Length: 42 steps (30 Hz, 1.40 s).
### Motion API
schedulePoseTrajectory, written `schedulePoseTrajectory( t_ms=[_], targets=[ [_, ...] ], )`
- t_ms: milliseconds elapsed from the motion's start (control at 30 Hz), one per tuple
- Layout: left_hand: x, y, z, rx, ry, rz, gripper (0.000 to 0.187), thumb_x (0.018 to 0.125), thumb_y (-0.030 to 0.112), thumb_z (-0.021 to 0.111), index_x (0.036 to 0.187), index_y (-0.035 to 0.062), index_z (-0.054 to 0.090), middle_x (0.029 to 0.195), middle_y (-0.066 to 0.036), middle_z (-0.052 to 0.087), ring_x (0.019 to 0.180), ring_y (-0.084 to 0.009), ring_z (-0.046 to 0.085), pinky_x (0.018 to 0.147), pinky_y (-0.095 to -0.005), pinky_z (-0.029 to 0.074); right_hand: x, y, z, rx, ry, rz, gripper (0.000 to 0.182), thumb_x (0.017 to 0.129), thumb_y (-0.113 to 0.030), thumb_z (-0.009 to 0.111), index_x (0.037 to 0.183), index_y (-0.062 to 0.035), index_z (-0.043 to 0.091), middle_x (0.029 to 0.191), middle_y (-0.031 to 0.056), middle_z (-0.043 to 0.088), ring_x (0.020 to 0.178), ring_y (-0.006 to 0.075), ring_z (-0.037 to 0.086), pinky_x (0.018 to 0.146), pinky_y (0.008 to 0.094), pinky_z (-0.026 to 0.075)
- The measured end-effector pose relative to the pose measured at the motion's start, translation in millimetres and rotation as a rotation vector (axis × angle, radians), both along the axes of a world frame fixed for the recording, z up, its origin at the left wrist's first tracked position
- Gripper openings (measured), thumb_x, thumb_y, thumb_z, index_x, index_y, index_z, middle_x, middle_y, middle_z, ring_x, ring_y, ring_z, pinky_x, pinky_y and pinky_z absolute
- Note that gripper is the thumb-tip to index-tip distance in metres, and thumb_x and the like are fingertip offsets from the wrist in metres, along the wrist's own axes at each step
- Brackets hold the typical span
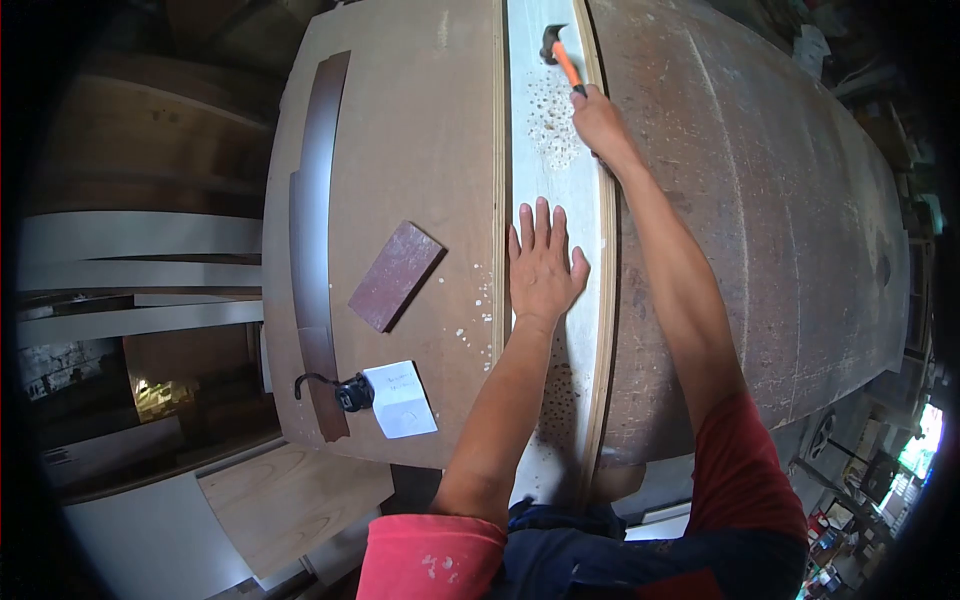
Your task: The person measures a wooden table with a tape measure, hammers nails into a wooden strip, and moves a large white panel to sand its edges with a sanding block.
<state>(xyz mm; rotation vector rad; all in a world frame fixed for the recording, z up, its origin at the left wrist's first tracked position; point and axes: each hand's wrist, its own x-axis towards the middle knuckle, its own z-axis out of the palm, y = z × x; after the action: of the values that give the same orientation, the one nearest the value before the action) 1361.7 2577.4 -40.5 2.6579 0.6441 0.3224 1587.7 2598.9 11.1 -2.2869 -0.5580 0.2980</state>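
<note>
workshop clutter rings a broad brown tabletop (410,140) in the head view, with stacked boards (140,238) off to the left. along the tabletop runs a long pale panel (560,185), its long axis pointing away from the person, with a wooden edge down each side. the right hand (598,125) is wrapped round the handle end of a hammer (567,66), fingers closed. from that grip the hammer lies forward and a little left, slanting across the panel's length, its head over the pale face; whether it touches cannot be told. a speckled patch (550,120) lies just beside the right hand, nearer to it than to the left hand (542,272), which rests flat, fingers apart, gripping nothing, closer to the body. open room lies along the panel between the hands. well left are a maroon block (397,275), a tape measure (353,393) and a paper note (402,400).
</note>
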Motion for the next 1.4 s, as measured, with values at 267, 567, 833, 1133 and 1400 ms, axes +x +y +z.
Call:
schedulePoseTrajectory(
  t_ms=[267,567,833,1133,1400],
  targets=[
    [-1,-2,-2,0.006,0.009,0.0,0.063,0.087,0.032,0.051,0.143,0.0049,0.044,0.153,-0.02,0.033,0.144,-0.0387,0.026,0.117,-0.0538,0.02,13,0,-17,-0.168,-0.09,0.007,0.039,0.1,-0.032,0.045,0.124,-0.0016,0.047,0.097,0.0315,0.066,0.096,0.0489,0.063,0.085,0.056,0.048],
    [-2,-6,-4,0.071,-0.012,-0.004,0.063,0.086,0.031,0.05,0.142,0.0023,0.044,0.153,-0.021,0.034,0.144,-0.0389,0.025,0.117,-0.0531,0.018,-22,-26,27,-0.023,0.248,-0.058,0.039,0.098,-0.034,0.046,0.111,0.0002,0.058,0.097,0.0275,0.067,0.088,0.0452,0.066,0.078,0.0525,0.05],
    [-6,-7,-22,0.117,-0.212,-0.099,0.068,0.084,0.039,0.052,0.137,-0.0023,0.047,0.146,-0.028,0.039,0.139,-0.0475,0.029,0.115,-0.0574,0.02,-300,-205,35,0.311,0.326,-0.489,0.027,0.099,-0.024,0.054,0.114,-0.0023,0.057,0.074,0.0139,0.056,0.067,0.0156,0.053,0.064,0.0318,0.045],
    [-56,5,12,0.189,0.134,-0.587,0.049,0.087,0.032,0.058,0.135,0.0227,0.055,0.15,-0.016,0.038,0.138,-0.0413,0.034,0.11,-0.0618,0.03,-545,-287,45,-0.025,0.234,-0.699,0.021,0.098,-0.02,0.057,0.102,0.0001,0.056,0.069,0.0175,0.056,0.061,0.0245,0.059,0.058,0.0364,0.045],
    [-115,-8,13,0.204,-0.012,-0.625,0.053,0.084,0.027,0.06,0.137,0.0205,0.055,0.149,-0.015,0.042,0.137,-0.0355,0.04,0.11,-0.0538,0.034,-529,-244,30,0.111,0.211,-0.68,0.025,0.099,-0.023,0.053,0.109,-0.0006,0.056,0.086,0.0231,0.063,0.079,0.0427,0.062,0.069,0.0445,0.047]
  ],
)
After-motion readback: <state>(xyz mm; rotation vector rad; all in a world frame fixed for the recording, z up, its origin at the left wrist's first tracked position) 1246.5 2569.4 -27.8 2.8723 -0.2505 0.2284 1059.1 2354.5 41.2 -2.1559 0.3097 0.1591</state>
